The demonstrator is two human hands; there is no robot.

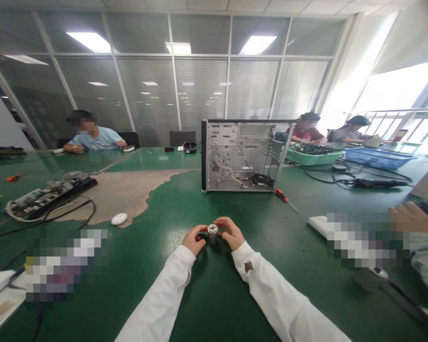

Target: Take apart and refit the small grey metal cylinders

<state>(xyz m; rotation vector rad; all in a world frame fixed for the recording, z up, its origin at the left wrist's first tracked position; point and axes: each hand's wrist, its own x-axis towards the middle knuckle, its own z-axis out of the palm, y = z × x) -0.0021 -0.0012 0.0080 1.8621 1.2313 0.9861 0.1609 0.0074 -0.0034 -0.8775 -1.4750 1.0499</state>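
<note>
A small silver-grey metal cylinder (212, 236) with dark holes in its light top stands upright on the green table in front of me. My left hand (195, 239) is curled against its left side, fingertips at the rim. From the right, my right hand (230, 232) closes round it, the index finger reaching over behind the top. Both hands appear to grip the cylinder, though the exact contact of the thumbs is hard to see. Beyond them stands an open computer case (246, 156), its metal inside and loose cables showing.
An orange-handled screwdriver (282, 195) lies beside the case. At left are a white oval piece (119, 219) and a long circuit assembly (52, 195). Green (316, 157) and blue (378, 157) baskets stand at right. A co-worker's hand (413, 218) is close on the right; other people sit farther back.
</note>
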